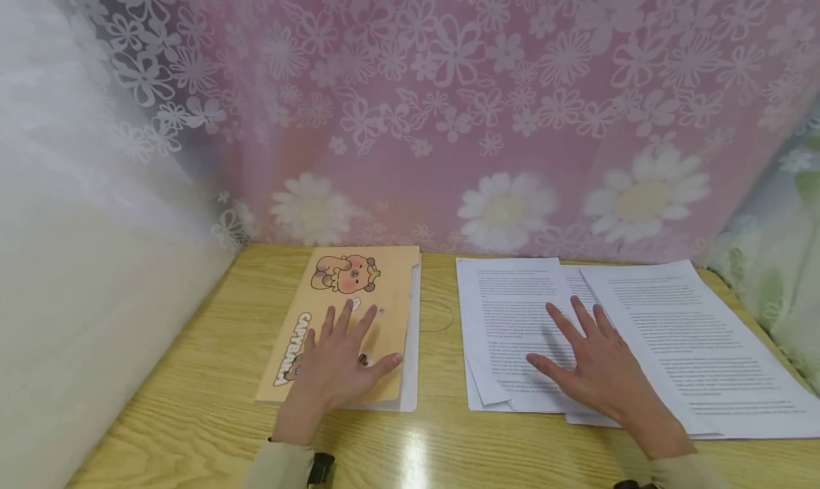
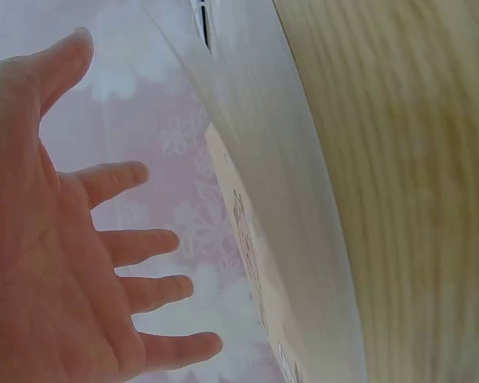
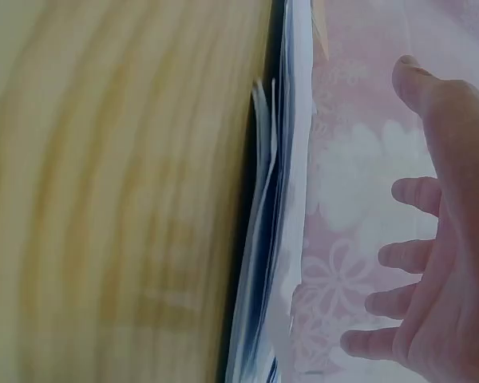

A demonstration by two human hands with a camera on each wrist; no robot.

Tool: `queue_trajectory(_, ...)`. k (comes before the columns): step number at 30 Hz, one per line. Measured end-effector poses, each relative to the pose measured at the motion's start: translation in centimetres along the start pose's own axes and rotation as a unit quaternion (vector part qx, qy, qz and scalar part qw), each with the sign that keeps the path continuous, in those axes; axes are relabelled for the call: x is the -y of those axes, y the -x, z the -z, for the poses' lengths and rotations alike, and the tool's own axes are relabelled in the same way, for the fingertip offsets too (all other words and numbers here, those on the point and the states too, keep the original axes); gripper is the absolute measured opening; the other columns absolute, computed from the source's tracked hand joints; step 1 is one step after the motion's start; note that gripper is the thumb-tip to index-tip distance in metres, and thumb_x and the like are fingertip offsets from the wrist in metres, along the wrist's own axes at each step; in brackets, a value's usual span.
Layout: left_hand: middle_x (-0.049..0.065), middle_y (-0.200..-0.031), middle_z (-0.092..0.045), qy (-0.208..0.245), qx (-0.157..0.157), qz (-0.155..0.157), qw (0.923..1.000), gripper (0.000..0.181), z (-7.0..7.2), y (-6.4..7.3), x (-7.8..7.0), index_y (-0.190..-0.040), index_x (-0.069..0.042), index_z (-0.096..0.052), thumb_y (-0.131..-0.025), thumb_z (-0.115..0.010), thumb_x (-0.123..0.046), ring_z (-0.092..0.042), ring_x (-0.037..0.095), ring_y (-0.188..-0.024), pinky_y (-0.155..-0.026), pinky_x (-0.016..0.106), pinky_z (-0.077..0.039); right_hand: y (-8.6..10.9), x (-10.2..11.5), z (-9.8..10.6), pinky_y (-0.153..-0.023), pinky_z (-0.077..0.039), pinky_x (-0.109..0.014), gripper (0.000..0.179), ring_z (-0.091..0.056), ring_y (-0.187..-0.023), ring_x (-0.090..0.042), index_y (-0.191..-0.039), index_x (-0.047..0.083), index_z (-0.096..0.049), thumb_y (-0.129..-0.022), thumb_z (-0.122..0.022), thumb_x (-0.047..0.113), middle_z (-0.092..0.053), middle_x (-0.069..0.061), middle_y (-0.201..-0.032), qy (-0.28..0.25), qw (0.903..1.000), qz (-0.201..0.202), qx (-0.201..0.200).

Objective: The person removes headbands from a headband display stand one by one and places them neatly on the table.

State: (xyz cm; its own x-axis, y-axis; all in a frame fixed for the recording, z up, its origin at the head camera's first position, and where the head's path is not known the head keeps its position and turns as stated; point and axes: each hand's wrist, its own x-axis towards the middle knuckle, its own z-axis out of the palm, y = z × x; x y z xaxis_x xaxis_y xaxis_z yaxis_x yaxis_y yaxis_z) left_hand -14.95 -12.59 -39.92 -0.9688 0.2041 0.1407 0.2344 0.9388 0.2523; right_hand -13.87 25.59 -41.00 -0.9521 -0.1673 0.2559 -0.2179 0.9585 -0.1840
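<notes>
In the head view my left hand (image 1: 339, 361) hovers with spread fingers over a tan folder (image 1: 359, 325) printed with a capybara cartoon and lettering. White sheets show along the folder's right side, and a thin loop of cord (image 1: 438, 316) sticks out there. My right hand (image 1: 596, 361), fingers also spread, is above printed papers: a left stack (image 1: 512, 318) and a right stack (image 1: 698, 354) that overlap. Both wrist views show a gap between the palm and what lies below; the left hand (image 2: 56, 239) and right hand (image 3: 447, 255) hold nothing.
A wood-grain table (image 1: 192, 418) bears the folder and papers. Behind it hangs a pink flowered curtain (image 1: 416, 119), with a whitish sheet (image 1: 96, 225) along the left and a floral cloth (image 1: 769, 282) on the right. The left stack has a folded lower-left corner.
</notes>
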Motion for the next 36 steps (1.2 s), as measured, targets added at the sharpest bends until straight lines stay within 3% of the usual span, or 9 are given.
queue_trajectory(7, 0.01, -0.154, -0.03, 0.016, 0.037, 0.007, 0.9992, 0.086, -0.4, -0.6, -1.3, -0.148, -0.031, -0.032, -0.078, -0.042, -0.08, -0.033, 0.04, -0.137, -0.088, 0.069, -0.04, -1.1, 1.8, -0.9, -0.098, -0.033, -0.069, 0.084, -0.027, -0.134, -0.054, -0.149, 0.022, -0.031, -0.082, -0.054, 0.066, -0.026, -0.023, -0.153, -0.017, 0.9993, 0.03, 0.011)
queue_trajectory(15, 0.01, -0.15, -0.036, 0.026, 0.078, 0.012, 0.9966, 0.088, -0.9, -0.9, -1.9, -0.149, -0.025, -0.031, -0.077, -0.052, -0.072, -0.037, 0.039, -0.134, -0.082, 0.069, -0.042, -2.3, 4.0, -1.6, -0.095, -0.039, -0.065, 0.078, -0.031, -0.135, -0.049, -0.147, 0.023, -0.035, -0.084, -0.054, 0.064, -0.029, -0.02, -0.152, -0.037, 0.9974, 0.062, 0.009)
queue_trajectory(26, 0.01, -0.148, -0.039, 0.027, 0.083, 0.011, 0.9961, 0.086, -1.1, -1.3, -1.9, -0.149, -0.023, -0.031, -0.077, -0.06, -0.062, -0.042, 0.039, -0.13, -0.082, 0.074, -0.038, -3.6, 5.7, -2.2, -0.101, -0.038, -0.061, 0.078, -0.033, -0.135, -0.046, -0.146, 0.023, -0.038, -0.083, -0.056, 0.064, -0.031, -0.019, -0.152, -0.042, 0.995, 0.089, 0.013)
queue_trajectory(36, 0.009, -0.144, -0.044, 0.038, 0.092, 0.014, 0.995, 0.078, -1.2, -1.3, -1.9, -0.147, -0.023, -0.035, -0.08, -0.057, -0.057, -0.046, 0.035, -0.127, -0.081, 0.074, -0.039, -4.3, 7.1, -2.8, -0.098, -0.04, -0.061, 0.075, -0.034, -0.135, -0.044, -0.146, 0.023, -0.038, -0.084, -0.054, 0.063, -0.033, -0.016, -0.151, -0.055, 0.9929, 0.102, 0.028)
